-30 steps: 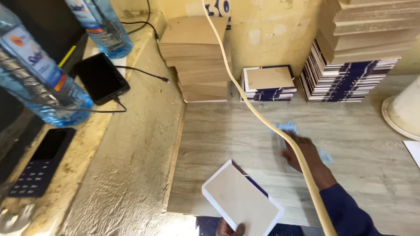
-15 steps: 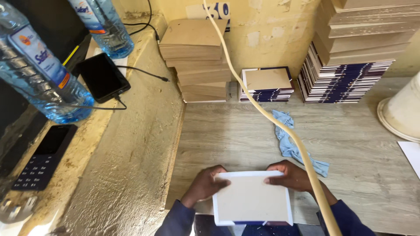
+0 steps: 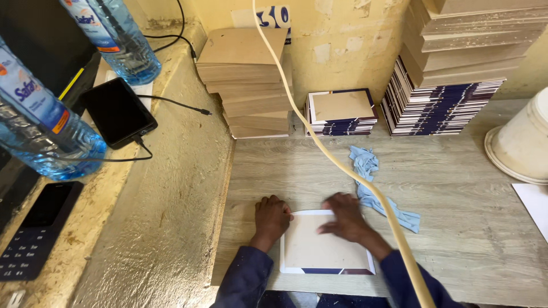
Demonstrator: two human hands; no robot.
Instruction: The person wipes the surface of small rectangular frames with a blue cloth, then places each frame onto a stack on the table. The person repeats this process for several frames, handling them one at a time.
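Near the front edge of the wooden counter (image 3: 456, 239), the left hand (image 3: 272, 219) curls against the side of a flat, stiff board cover (image 3: 322, 251) while the right hand (image 3: 345, 219) lies open and flat on top, so pressing evenly should keep it smooth, with a soft crumpled blue cloth (image 3: 377, 191) close by.

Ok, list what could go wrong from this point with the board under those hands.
The cream cable hangs right beside the right hand, which could snag it. The blue cloth lies close to the board, so it might get caught under an edge. The left hand holds only the board's left edge, so the board may slide on the wooden table.
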